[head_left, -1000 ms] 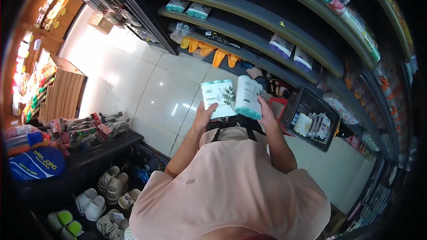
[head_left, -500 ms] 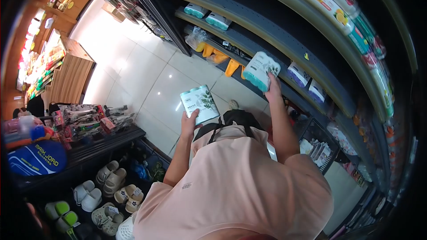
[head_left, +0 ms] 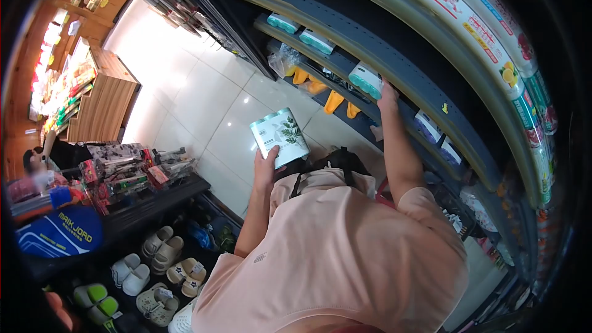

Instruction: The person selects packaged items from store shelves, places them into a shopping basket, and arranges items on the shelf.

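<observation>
My left hand (head_left: pixel 266 165) grips a white-and-teal pack of rolls with a green leaf print (head_left: pixel 279 137) by its lower edge, thumb across the front. It is held over the tiled floor in front of my waist. On the right, my arm reaches into the shelving, and my right hand (head_left: pixel 388 96) is closed on the end of a similar white-and-teal pack (head_left: pixel 365 78) at a lower shelf. The shelf edge above partly hides that pack, and most of the right fingers are hidden. Two more teal-edged packs (head_left: pixel 317 40) lie farther along the same shelf.
Dark curved shelf edges (head_left: pixel 370 31) rise close above my right arm. Purple-edged packs (head_left: pixel 428 124) sit nearer me, and orange items (head_left: pixel 333 102) hang lower. To the left are a rack with slippers (head_left: pixel 163 249) and a blue racket cover (head_left: pixel 60 232). Tiled floor (head_left: pixel 216 102) lies ahead.
My right hand has moved its pack from in front of the shelving up and into the shelf. The left hand still holds its pack, nearly unmoved. The view has shifted slightly.
</observation>
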Demonstrator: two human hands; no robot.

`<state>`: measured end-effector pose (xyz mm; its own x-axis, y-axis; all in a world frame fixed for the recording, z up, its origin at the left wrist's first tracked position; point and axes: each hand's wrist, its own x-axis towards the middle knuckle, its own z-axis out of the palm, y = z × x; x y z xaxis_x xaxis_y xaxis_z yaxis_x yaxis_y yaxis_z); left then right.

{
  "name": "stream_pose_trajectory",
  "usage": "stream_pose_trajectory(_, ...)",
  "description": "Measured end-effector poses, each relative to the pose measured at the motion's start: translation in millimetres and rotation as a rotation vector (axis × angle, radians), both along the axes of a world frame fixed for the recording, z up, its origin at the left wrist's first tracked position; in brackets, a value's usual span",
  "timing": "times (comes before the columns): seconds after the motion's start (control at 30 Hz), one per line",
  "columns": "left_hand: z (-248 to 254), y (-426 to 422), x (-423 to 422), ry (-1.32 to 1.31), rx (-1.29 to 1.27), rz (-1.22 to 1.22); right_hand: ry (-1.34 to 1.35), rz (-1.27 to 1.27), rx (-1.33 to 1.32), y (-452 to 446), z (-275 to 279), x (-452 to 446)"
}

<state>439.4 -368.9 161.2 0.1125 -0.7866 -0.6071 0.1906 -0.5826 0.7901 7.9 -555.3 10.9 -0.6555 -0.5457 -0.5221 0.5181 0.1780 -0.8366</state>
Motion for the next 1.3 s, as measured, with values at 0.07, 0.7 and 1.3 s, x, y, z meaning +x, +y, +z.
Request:
stream_pose_trajectory(0.07, -4.2, -14.8, 5.1, 0.002, 0.010, -0.029, 0.013, 0.001, -0.005, -15.8, -13.4, 0.6)
stream_pose_trajectory(0.7, -25.8, -141.3, 22.3, 0.071, -0.144, -0.375, 1.336, 0.102, 0.697, -94.2, -27.0, 38.4)
stream_pose_trajectory(1.3, -8.2, -146.4, -157.6, 0.170, -0.057, -0.895, -0.326, 0.364, -0.319, 148.6, 75.4, 64.3)
